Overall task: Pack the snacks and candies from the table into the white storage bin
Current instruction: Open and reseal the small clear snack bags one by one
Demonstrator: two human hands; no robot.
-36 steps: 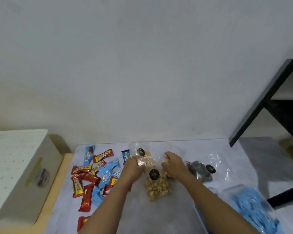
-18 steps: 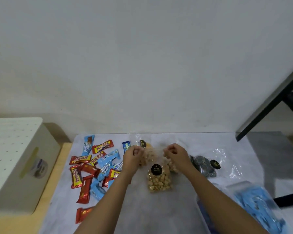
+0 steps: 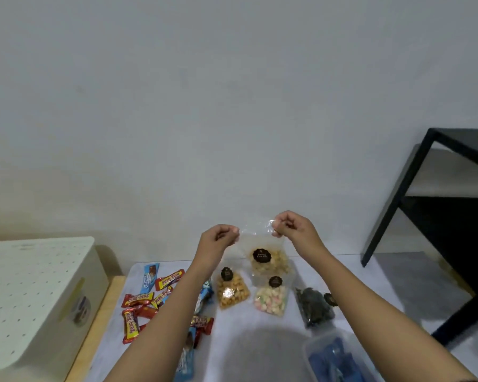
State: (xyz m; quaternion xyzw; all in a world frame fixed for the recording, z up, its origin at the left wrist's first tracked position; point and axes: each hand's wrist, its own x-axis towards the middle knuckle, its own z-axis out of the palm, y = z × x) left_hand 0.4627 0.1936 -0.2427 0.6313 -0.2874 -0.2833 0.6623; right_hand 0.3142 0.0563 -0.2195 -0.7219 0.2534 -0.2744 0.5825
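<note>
My left hand (image 3: 218, 239) and my right hand (image 3: 293, 227) each pinch a top corner of a clear snack bag (image 3: 269, 261) with a black label, which hangs lifted above the table. Under it lie an orange-cracker bag (image 3: 232, 293), a pastel-puff bag (image 3: 272, 300) and a dark-snack bag (image 3: 315, 308). Red and blue candy bars (image 3: 146, 301) are scattered on the left of the white tablecloth (image 3: 260, 348). The white storage bin (image 3: 39, 299), its perforated lid on, stands at far left.
A clear tub with blue packets (image 3: 334, 359) sits at the table's front right corner. A black-framed shelf unit (image 3: 439, 216) stands to the right. The bin rests on a wooden surface (image 3: 105, 310) beside the table. A plain wall lies behind.
Both hands have raised the clear snack bag off the table by its top corners. The view has tilted, and the bags beneath are now uncovered.
</note>
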